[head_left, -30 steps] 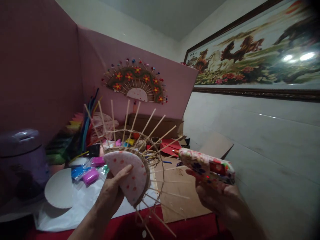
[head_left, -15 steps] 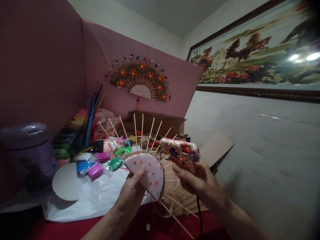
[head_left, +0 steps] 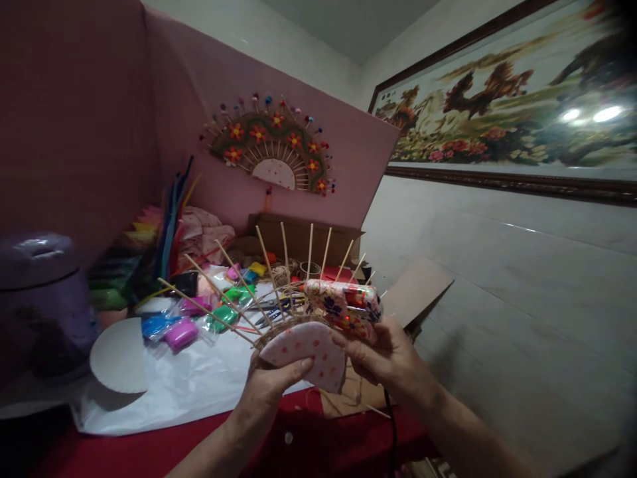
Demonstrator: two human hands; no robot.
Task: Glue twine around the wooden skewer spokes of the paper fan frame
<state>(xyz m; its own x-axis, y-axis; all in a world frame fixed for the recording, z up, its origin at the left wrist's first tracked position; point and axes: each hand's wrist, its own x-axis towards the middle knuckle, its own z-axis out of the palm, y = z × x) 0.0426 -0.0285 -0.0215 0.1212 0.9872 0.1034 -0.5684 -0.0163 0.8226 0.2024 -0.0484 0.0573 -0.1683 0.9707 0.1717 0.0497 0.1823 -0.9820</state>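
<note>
My left hand (head_left: 273, 382) grips a half-round piece covered in pink dotted fabric (head_left: 303, 352), thumb flat on its front. Thin wooden sticks (head_left: 271, 272) fan out from its curved edge, with twine (head_left: 293, 322) running along their bases. In my right hand (head_left: 385, 358) is a flower-patterned glue gun (head_left: 343, 302), its small red light lit and its nose pointing left behind the fabric piece. The right thumb and fingertips also touch the fabric piece's right edge. Its cord (head_left: 391, 425) hangs below.
Bagged coloured clay (head_left: 182, 332), scissors (head_left: 279, 302) and a white paper plate (head_left: 119, 358) lie on white paper (head_left: 194, 382). A purple flask (head_left: 44, 312) stands at left. Behind are a cardboard box (head_left: 308, 232) and a finished fan (head_left: 273, 149) on a pink board.
The stick fan has turned anticlockwise and its fabric half-round sits slightly lower and further right. My right fingers have come onto its edge. The glue gun has shifted slightly left.
</note>
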